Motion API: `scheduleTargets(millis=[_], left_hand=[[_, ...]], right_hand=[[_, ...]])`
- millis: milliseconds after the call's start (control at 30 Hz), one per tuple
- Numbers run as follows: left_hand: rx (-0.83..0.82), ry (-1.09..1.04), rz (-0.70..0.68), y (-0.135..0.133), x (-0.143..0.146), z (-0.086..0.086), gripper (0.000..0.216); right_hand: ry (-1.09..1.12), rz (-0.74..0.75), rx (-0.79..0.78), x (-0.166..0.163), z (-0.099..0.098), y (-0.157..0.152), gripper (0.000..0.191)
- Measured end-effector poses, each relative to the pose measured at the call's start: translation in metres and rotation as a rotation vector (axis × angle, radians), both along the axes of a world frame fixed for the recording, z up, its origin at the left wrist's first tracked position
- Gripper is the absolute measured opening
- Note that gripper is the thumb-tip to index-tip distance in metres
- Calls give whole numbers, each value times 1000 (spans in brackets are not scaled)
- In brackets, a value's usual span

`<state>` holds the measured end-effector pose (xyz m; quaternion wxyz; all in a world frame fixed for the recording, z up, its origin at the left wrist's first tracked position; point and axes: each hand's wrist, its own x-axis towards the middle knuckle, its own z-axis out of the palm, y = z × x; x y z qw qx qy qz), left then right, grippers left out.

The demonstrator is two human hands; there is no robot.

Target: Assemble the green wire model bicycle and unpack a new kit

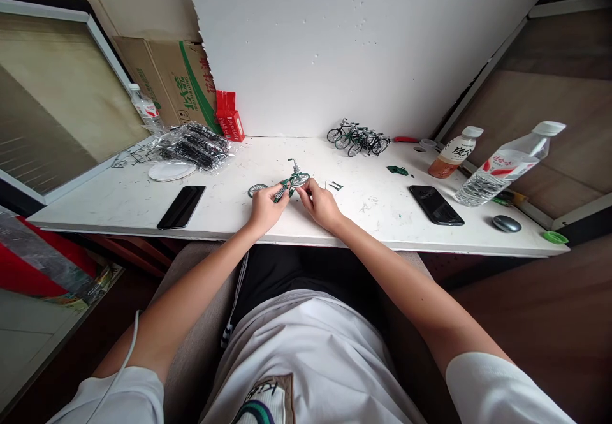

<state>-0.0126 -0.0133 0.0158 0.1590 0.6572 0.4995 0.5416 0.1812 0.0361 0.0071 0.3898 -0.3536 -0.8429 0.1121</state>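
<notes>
A small green model bicycle (299,179) with one wheel mounted is held between my two hands, over the front middle of the table. My left hand (268,209) is closed on the frame from the left. From the right, my right hand (319,203) pinches near the mounted wheel; its fingertips hide what exactly they touch. A loose spoked wheel (257,190) lies just left of my left hand. Right of my right hand lies a small green part (336,185). Several finished-looking model bicycles (358,138) stand clustered at the back.
A clear plastic bag of dark parts (195,146) lies back left, beside a white disc (172,171). Phones lie at left (182,207) and right (436,204). Bottles (455,152) (509,164), a mouse (506,223) and green scraps (397,169) are on the right. A white panel (363,48) stands behind.
</notes>
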Motion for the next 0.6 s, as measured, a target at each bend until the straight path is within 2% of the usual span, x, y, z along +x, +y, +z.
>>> scheduleTargets(millis=[367, 600], left_hand=[[20, 52, 21, 0, 0, -2, 24], [20, -17, -3, 1, 1, -3, 25]], right_hand=[[-51, -47, -19, 1, 1, -1, 35], [-28, -34, -57, 0, 5, -4, 35]])
